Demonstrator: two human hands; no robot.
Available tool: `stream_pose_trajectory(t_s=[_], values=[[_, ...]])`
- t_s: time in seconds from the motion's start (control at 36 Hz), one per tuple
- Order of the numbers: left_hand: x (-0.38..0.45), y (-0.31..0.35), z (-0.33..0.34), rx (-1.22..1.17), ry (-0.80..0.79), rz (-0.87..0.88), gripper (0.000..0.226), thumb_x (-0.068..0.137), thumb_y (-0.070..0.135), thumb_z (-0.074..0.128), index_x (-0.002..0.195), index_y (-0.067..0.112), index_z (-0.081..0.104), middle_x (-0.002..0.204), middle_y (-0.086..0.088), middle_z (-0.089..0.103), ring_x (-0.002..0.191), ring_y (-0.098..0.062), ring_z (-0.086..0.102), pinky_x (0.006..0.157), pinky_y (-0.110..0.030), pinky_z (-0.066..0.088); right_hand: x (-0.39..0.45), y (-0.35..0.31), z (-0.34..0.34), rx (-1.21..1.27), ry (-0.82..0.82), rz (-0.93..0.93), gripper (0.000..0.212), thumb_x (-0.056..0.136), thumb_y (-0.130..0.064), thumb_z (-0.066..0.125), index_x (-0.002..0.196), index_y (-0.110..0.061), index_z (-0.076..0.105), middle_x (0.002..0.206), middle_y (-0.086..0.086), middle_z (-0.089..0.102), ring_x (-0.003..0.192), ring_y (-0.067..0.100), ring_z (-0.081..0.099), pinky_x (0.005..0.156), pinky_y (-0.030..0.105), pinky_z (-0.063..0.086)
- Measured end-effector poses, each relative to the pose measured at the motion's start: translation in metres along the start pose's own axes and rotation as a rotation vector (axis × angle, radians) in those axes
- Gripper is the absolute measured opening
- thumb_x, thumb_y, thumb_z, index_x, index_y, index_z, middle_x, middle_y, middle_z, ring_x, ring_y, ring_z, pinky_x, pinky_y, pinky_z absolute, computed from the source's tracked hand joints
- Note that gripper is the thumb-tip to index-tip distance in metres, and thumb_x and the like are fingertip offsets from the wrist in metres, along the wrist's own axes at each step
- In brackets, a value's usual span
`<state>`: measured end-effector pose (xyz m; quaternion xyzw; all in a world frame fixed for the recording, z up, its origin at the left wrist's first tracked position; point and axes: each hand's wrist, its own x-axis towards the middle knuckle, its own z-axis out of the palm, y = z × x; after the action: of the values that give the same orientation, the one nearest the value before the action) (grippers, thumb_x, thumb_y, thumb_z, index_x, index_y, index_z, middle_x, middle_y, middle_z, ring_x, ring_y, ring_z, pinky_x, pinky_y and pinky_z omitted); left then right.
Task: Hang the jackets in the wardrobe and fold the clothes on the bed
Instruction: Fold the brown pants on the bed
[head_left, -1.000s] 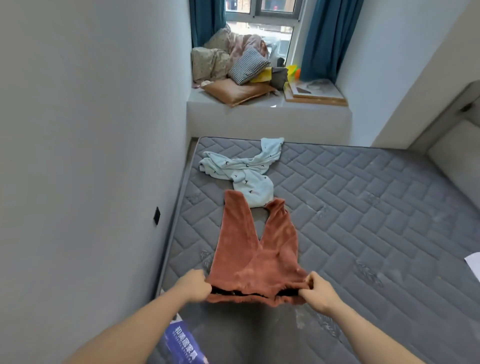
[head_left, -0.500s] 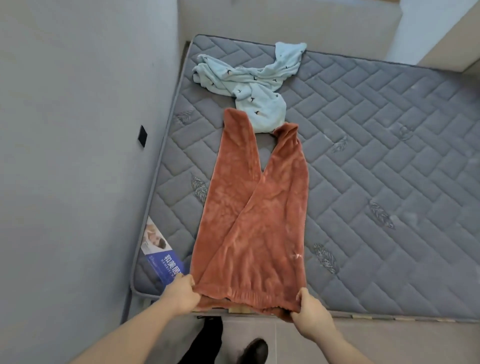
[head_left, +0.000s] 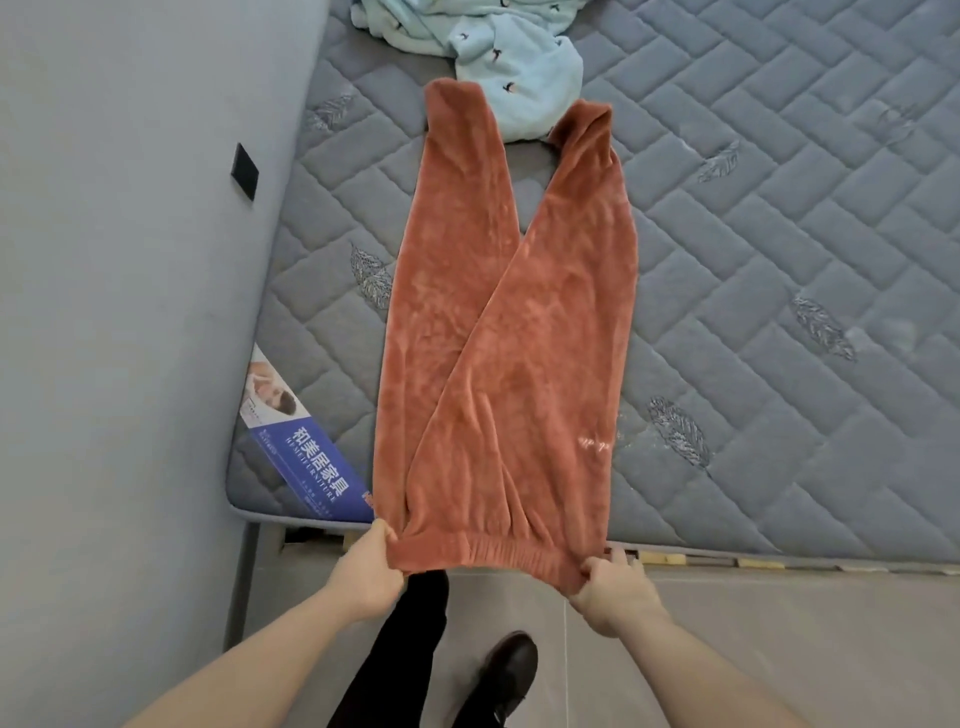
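Note:
Rust-orange fleece trousers (head_left: 498, 322) lie stretched flat on the grey quilted mattress (head_left: 769, 270), legs pointing away, waistband hanging just past the near edge. My left hand (head_left: 369, 569) pinches the waistband's left corner. My right hand (head_left: 613, 590) grips its right corner. A crumpled pale-blue garment (head_left: 498, 57) with small dark prints lies at the far end, touching the trouser cuffs.
A grey wall (head_left: 130, 312) with a black switch (head_left: 244, 170) runs along the mattress's left side. A blue label (head_left: 306, 457) sits at the mattress's near-left corner. Tiled floor (head_left: 779, 649), my dark trouser leg (head_left: 400, 649) and shoe (head_left: 506, 670) are below.
I have pulled the trousers toward me until the waistband passed the mattress edge, and they lie longer and flatter. The view has tilted down from the window to the bed's foot.

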<state>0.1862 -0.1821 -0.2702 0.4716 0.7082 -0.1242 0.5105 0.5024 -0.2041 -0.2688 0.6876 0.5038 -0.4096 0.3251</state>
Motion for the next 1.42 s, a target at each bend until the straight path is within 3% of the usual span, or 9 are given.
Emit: stream_pose_trajectory(t_s=[0.22, 0.33, 0.47, 0.56, 0.64, 0.78, 0.97, 1.22, 1.42], values=[[-0.011, -0.005, 0.021, -0.13, 0.038, -0.041, 0.037, 0.082, 0.015, 0.06, 0.117, 0.024, 0.049, 0.116, 0.002, 0.054, 0.095, -0.017, 0.061, 0.077, -0.031, 0.045, -0.004, -0.004, -0.006, 0.205, 0.11, -0.014, 0.04, 0.092, -0.037, 0.056, 0.13, -0.024, 0.056, 0.134, 0.006, 0.048, 0.126, 0.029, 0.054, 0.101, 0.037, 0.048], [-0.009, -0.002, 0.001, -0.23, 0.122, -0.09, 0.014, 0.087, 0.03, 0.068, 0.096, 0.024, 0.061, 0.094, 0.01, 0.067, 0.088, -0.01, 0.064, 0.08, -0.032, 0.048, -0.009, -0.028, -0.036, 0.331, 0.166, -0.056, 0.046, 0.091, -0.037, 0.061, 0.134, -0.022, 0.052, 0.134, 0.004, 0.049, 0.118, 0.028, 0.06, 0.097, 0.034, 0.049], [0.003, 0.007, -0.033, -0.324, 0.262, -0.102, 0.031, 0.081, 0.033, 0.076, 0.072, 0.02, 0.049, 0.065, 0.007, 0.059, 0.066, -0.017, 0.057, 0.065, -0.033, 0.042, -0.002, -0.071, -0.083, 0.459, 0.229, -0.166, 0.037, 0.088, -0.028, 0.061, 0.124, -0.025, 0.055, 0.128, 0.0, 0.051, 0.098, 0.02, 0.06, 0.088, 0.03, 0.046], [0.017, 0.011, -0.044, -0.397, 0.147, -0.167, 0.04, 0.075, 0.027, 0.079, 0.093, 0.02, 0.044, 0.085, 0.001, 0.062, 0.077, -0.017, 0.061, 0.067, -0.034, 0.043, 0.011, -0.096, -0.102, 0.501, 0.246, -0.216, 0.038, 0.088, -0.022, 0.059, 0.125, -0.027, 0.054, 0.13, -0.002, 0.051, 0.091, 0.014, 0.056, 0.085, 0.029, 0.044], [0.032, 0.01, -0.048, -0.398, 0.008, -0.202, 0.061, 0.064, 0.027, 0.079, 0.109, 0.022, 0.037, 0.091, -0.003, 0.068, 0.084, -0.019, 0.067, 0.07, -0.034, 0.048, 0.027, -0.116, -0.109, 0.421, 0.239, -0.284, 0.053, 0.093, -0.025, 0.058, 0.144, -0.031, 0.042, 0.139, -0.002, 0.044, 0.108, 0.019, 0.059, 0.088, 0.03, 0.046], [0.049, 0.013, -0.046, -0.375, -0.087, -0.219, 0.056, 0.048, 0.031, 0.067, 0.097, 0.025, 0.041, 0.088, 0.001, 0.066, 0.079, -0.012, 0.064, 0.062, -0.028, 0.043, 0.055, -0.15, -0.107, 0.307, 0.226, -0.362, 0.073, 0.099, -0.033, 0.058, 0.158, -0.042, 0.015, 0.138, -0.002, 0.037, 0.097, 0.019, 0.06, 0.079, 0.032, 0.05], [0.061, 0.005, -0.031, -0.425, -0.077, -0.227, 0.034, 0.078, 0.016, 0.071, 0.107, 0.028, 0.056, 0.103, 0.008, 0.068, 0.1, -0.017, 0.065, 0.086, -0.031, 0.049, 0.085, -0.156, -0.095, -0.034, 0.076, -0.226, 0.073, 0.1, -0.039, 0.053, 0.16, -0.039, 0.012, 0.142, 0.007, 0.036, 0.119, 0.031, 0.056, 0.093, 0.041, 0.05], [0.04, -0.009, -0.018, -0.487, 0.207, -0.222, 0.01, 0.101, 0.019, 0.055, 0.107, 0.022, 0.048, 0.101, -0.004, 0.066, 0.095, -0.03, 0.059, 0.077, -0.037, 0.039, 0.077, -0.132, -0.092, 0.147, 0.009, -0.227, 0.061, 0.093, -0.036, 0.053, 0.153, -0.03, 0.041, 0.148, 0.002, 0.035, 0.127, 0.027, 0.055, 0.103, 0.037, 0.048], [0.003, 0.036, -0.017, -0.554, 0.298, -0.035, 0.034, 0.099, 0.026, 0.061, 0.123, 0.042, 0.045, 0.1, 0.019, 0.068, 0.093, -0.003, 0.065, 0.072, -0.023, 0.045, 0.049, -0.073, -0.102, 0.412, 0.214, -0.31, 0.065, 0.091, -0.035, 0.062, 0.152, -0.035, 0.038, 0.14, -0.004, 0.045, 0.116, 0.018, 0.06, 0.103, 0.033, 0.046]])
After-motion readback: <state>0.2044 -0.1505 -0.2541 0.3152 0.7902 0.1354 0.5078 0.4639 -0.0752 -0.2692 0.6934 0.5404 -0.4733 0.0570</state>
